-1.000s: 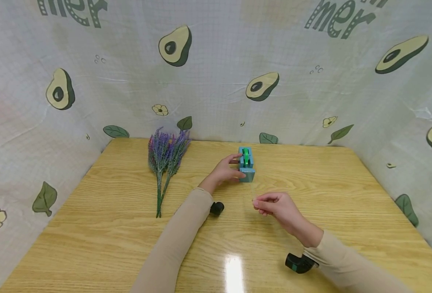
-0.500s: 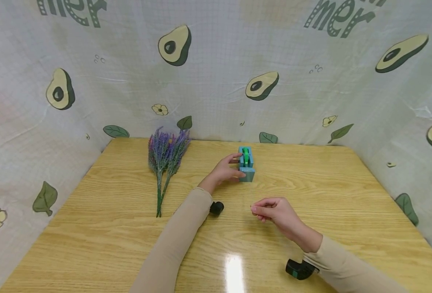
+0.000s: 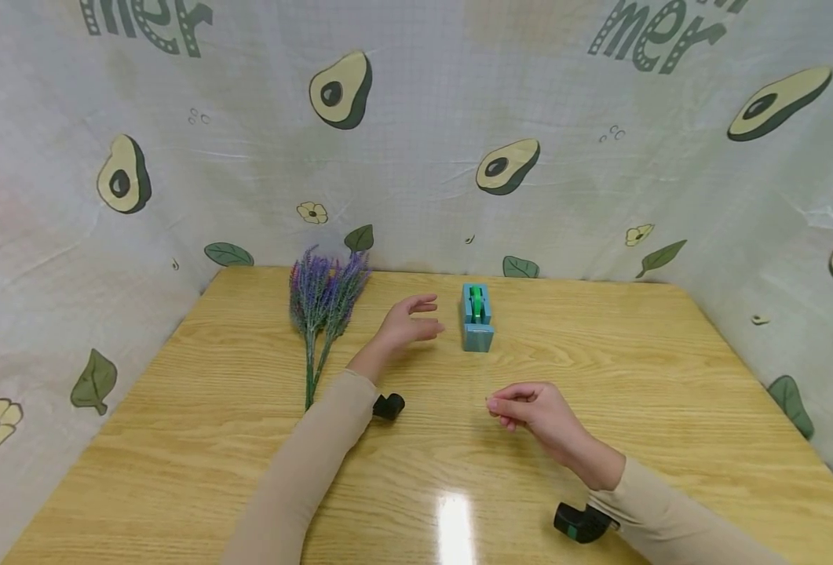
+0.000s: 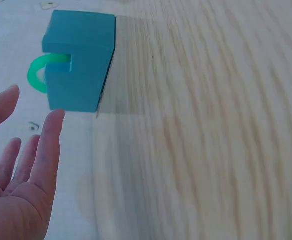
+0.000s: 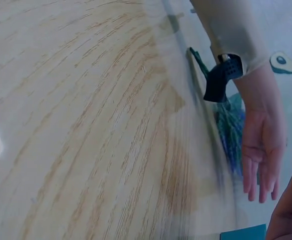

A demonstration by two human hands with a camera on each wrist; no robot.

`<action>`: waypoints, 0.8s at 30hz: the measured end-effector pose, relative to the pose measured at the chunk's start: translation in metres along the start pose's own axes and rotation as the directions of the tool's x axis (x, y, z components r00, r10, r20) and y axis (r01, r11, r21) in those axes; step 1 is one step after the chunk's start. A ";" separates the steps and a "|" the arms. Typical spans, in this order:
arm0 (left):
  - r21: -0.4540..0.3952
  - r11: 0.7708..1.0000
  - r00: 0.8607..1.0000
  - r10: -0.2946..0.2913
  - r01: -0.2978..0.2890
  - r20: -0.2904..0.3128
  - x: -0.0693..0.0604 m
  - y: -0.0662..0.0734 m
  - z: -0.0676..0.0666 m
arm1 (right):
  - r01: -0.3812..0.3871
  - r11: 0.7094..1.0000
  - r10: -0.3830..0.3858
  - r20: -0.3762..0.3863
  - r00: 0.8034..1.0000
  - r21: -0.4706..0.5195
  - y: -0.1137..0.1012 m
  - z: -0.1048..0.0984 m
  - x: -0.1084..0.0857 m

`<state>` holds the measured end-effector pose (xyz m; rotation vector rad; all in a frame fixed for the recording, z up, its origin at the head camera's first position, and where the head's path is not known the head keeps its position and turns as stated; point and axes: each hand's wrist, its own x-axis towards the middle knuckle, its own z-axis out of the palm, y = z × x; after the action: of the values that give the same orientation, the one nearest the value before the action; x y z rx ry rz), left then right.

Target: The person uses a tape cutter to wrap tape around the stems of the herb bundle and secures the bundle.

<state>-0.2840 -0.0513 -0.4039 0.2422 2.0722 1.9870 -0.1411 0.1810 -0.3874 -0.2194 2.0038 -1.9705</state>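
A blue tape dispenser (image 3: 478, 339) stands toward the back of the table, its green tape roll (image 3: 476, 303) set in the top. In the left wrist view the dispenser (image 4: 81, 37) appears just beyond my fingertips. My left hand (image 3: 403, 326) hovers to the left of it, fingers extended and apart from it, holding nothing. Nearer to me, my right hand (image 3: 539, 413) has thumb and forefinger pinched together on the end of a thin clear tape strip. That strip is very faint now, and whether it still joins the dispenser I cannot tell.
Lavender sprigs (image 3: 320, 306) lie at the left, blossoms toward the back, with my left forearm close to their stems. A printed cloth (image 3: 416, 157) hangs behind and beside the wooden table (image 3: 621, 353). Black wrist cameras (image 3: 580, 523) stick out from the sleeves.
My left hand has let go of the dispenser and moved left. My right hand has drawn slightly toward me, still pinching; the strip seen earlier between it and the dispenser has become fainter.
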 end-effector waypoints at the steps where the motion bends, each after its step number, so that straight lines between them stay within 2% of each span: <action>1: 0.001 1.000 1.000 0.005 -0.005 -0.013 -0.003 0.001 -0.004 | 0.001 1.000 -0.001 0.001 1.000 0.001 0.000 0.000 0.000; 6: 0.037 0.997 0.996 0.065 -0.062 -0.066 -0.020 0.007 -0.024 | 0.008 1.000 -0.008 -0.002 1.000 0.013 0.000 -0.001 -0.001; 10: 0.097 0.989 0.986 0.122 -0.111 -0.113 -0.038 0.013 -0.042 | 0.001 1.000 -0.001 -0.008 1.000 0.020 0.000 -0.001 -0.002; 16: 0.133 0.983 0.971 0.150 -0.126 -0.185 -0.059 0.020 -0.066 | 0.005 1.000 -0.005 0.002 1.000 0.029 -0.001 0.000 -0.002; 24: 0.214 0.964 0.950 0.206 -0.157 -0.234 -0.081 0.020 -0.096 | 0.002 1.000 -0.001 -0.020 1.000 0.025 -0.004 -0.002 -0.005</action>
<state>-0.2371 -0.1656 -0.3755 0.2335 2.4942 2.0100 -0.1376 0.1849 -0.3830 -0.1964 1.9900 -2.0052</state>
